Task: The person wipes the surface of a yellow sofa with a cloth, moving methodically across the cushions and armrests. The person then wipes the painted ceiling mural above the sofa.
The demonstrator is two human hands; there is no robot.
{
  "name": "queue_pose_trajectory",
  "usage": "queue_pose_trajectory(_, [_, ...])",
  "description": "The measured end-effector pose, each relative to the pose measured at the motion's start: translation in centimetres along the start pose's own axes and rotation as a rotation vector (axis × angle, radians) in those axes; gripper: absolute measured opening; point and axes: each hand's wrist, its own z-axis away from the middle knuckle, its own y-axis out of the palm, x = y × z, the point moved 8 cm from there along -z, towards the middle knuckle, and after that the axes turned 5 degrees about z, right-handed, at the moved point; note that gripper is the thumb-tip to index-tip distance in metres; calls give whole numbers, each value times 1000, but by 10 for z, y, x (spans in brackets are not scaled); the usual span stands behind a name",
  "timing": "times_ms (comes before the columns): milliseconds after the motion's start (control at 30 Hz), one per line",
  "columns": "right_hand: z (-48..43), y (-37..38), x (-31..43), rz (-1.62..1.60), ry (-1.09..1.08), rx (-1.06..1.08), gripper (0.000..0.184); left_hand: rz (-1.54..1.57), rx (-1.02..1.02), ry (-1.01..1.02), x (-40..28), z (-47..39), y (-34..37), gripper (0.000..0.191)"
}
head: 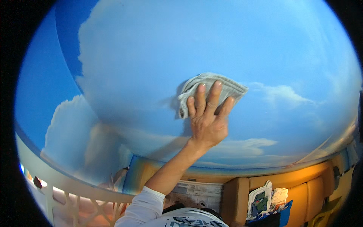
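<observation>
My left hand (208, 113) presses a folded grey cloth (227, 88) flat against a wall (158, 51) printed with blue sky and white clouds. Its fingers are spread over the cloth, with their tips pointing up; the thumb is hidden. The left arm reaches up from the lower left in a white sleeve (144, 205). Around the cloth and forearm a soft shadow falls on the wall. My right hand is out of view.
At the lower right stands a tan sofa (299, 195) with a pile of folded clothes (259, 201) on it. A pale lattice railing (93, 195) curves along the lower left. Light grey floor (200, 190) shows below the wall, beside the sofa.
</observation>
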Motion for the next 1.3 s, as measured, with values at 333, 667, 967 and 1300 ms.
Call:
queue_pose_trajectory(333, [288,-248,424,-359,-1436,-1712,32,556,210,2,4,-3,-36,63])
queue_pose_trajectory(667, [325,-238,644,222,-1451,-1907,56,947,-182,-258,104,-2,-138,63])
queue_pose_trajectory(967, [339,-338,555,17,-890,-2213,68,575,-272,-170,124,21,-142,21])
queue_pose_trajectory(1300, [334,-308,599,219,-1281,-1996,70,584,-362,-88,80,8,-103,18])
